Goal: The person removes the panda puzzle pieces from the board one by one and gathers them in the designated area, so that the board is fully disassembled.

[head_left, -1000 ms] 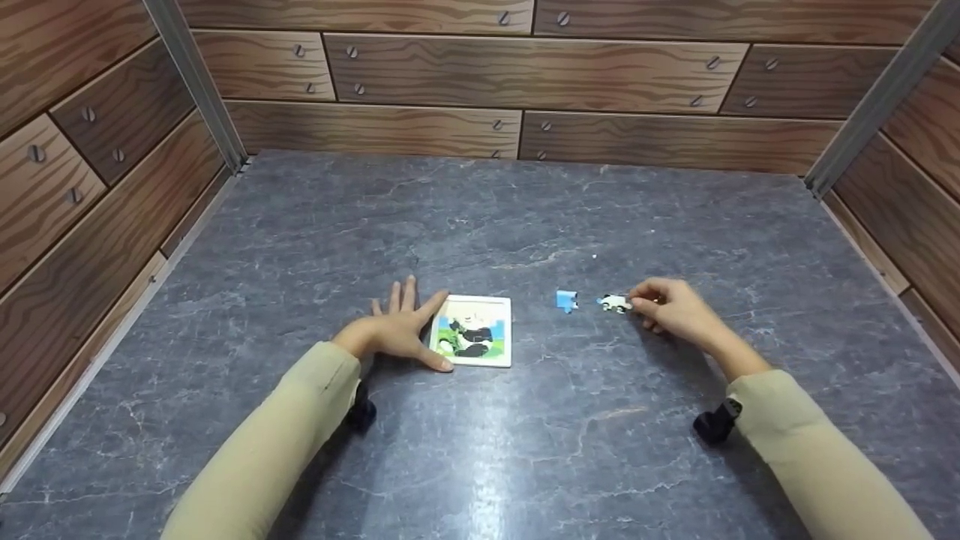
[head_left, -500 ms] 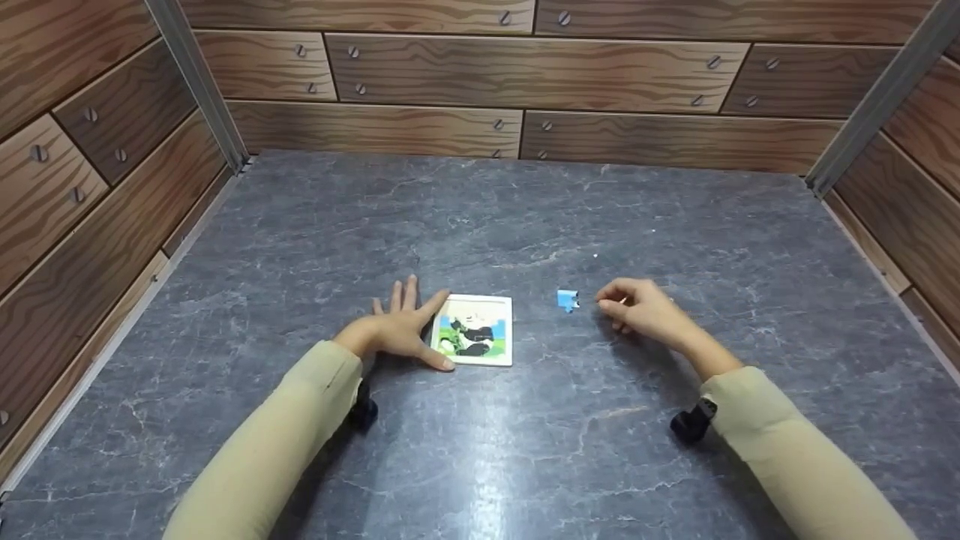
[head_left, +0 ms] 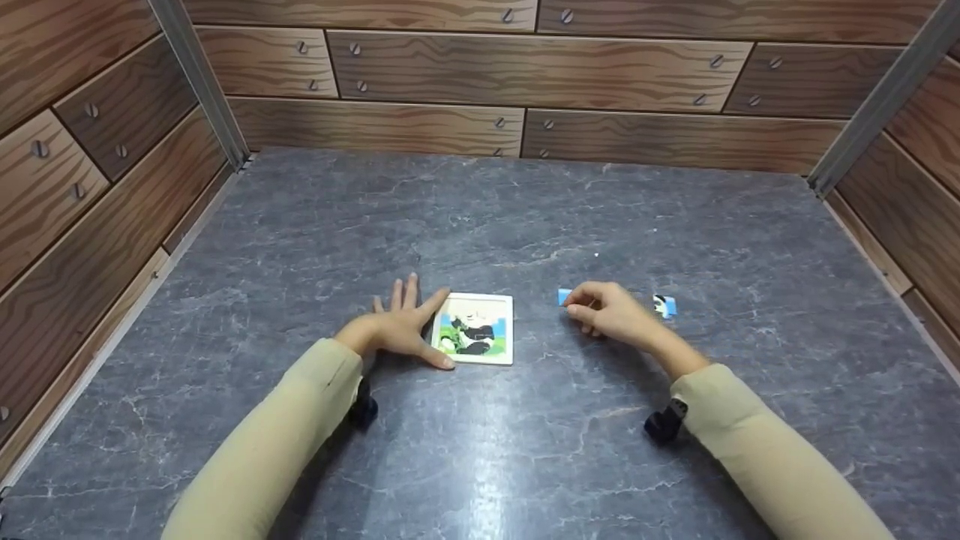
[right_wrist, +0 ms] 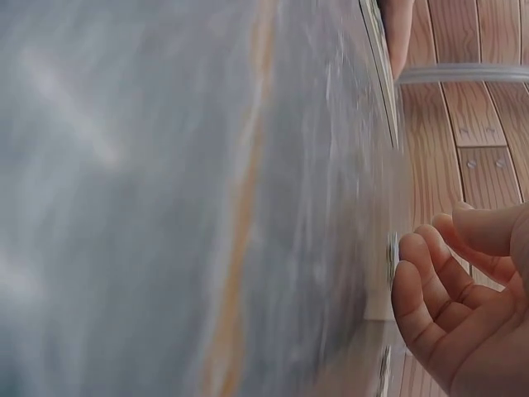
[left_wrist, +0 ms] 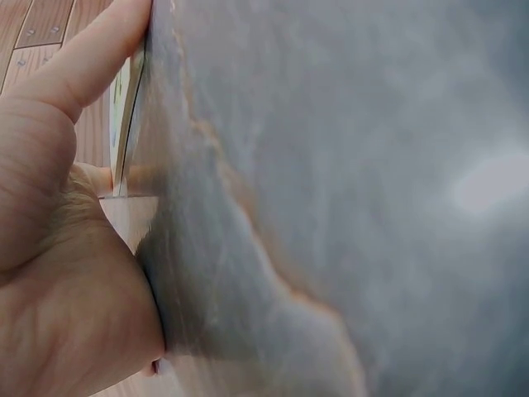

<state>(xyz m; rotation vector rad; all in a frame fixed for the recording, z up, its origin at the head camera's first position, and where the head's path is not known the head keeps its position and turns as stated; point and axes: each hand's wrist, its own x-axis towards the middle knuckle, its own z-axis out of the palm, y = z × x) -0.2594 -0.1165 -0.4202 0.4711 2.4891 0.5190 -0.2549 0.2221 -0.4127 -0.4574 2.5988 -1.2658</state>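
Observation:
A square panda picture puzzle point(head_left: 472, 330) in a white frame lies flat on the table. My left hand point(head_left: 397, 326) is spread at its left side, thumb at the lower left corner and index finger at the upper left. Over to the right, my right hand point(head_left: 611, 315) is low over the table with loosely bent fingers. Its fingertips overlap a blue puzzle piece point(head_left: 562, 297) in the head view, and nothing shows held in the right wrist view point(right_wrist: 471, 289). Behind that hand lies another piece point(head_left: 664, 306) with black, white and blue print. Anything beneath the right hand is hidden.
The grey marbled table point(head_left: 450, 210) is bounded by wood-print walls point(head_left: 427, 67) at the back and both sides. A tiny white speck point(head_left: 596, 255) lies beyond the right hand. Black wrist cameras point(head_left: 666, 421) hang under both sleeves.
My right hand has slid left, first over a white and black piece and then to the blue one. The printed piece at right has come into view. My left hand has stayed put.

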